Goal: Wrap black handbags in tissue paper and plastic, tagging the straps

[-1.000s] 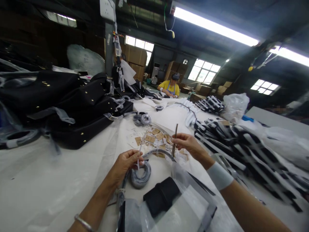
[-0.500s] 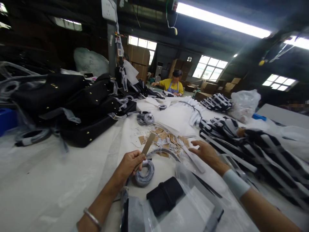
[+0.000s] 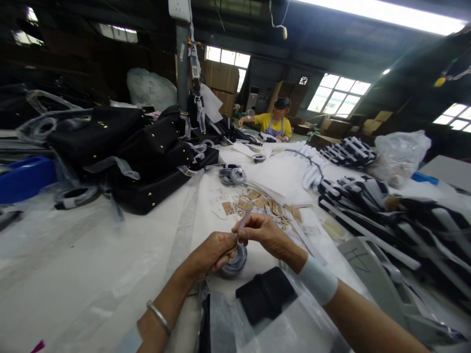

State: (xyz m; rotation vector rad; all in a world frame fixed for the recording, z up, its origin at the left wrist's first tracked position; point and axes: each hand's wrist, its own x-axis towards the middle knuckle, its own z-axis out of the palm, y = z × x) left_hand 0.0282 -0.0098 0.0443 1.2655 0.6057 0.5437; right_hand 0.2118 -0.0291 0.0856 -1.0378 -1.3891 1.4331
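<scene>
My left hand (image 3: 211, 252) is closed on a thin flat strip (image 3: 245, 219), brownish in the earlier view and greyish now. The fingertips of my right hand (image 3: 268, 238) pinch the same strip just above the left thumb. Just below both hands lies a wrapped grey coil (image 3: 238, 262), partly hidden by the fingers. Nearer to me, a black folded piece (image 3: 267, 294) with a band across it rests on clear plastic wrapping. Beyond the hands is a scattered pile of brown card tags (image 3: 274, 208) with white strings.
Black bags (image 3: 147, 162) with gold studs are heaped at the left, by a blue bin (image 3: 27, 179). Wrapped black straps (image 3: 415, 235) pile up on the right. White sheets (image 3: 279, 176) lie farther back. A person in yellow (image 3: 265, 120) sits across the table.
My right hand has come in from the right to the strip and now pinches it beside my left hand. The camera view has turned slightly left.
</scene>
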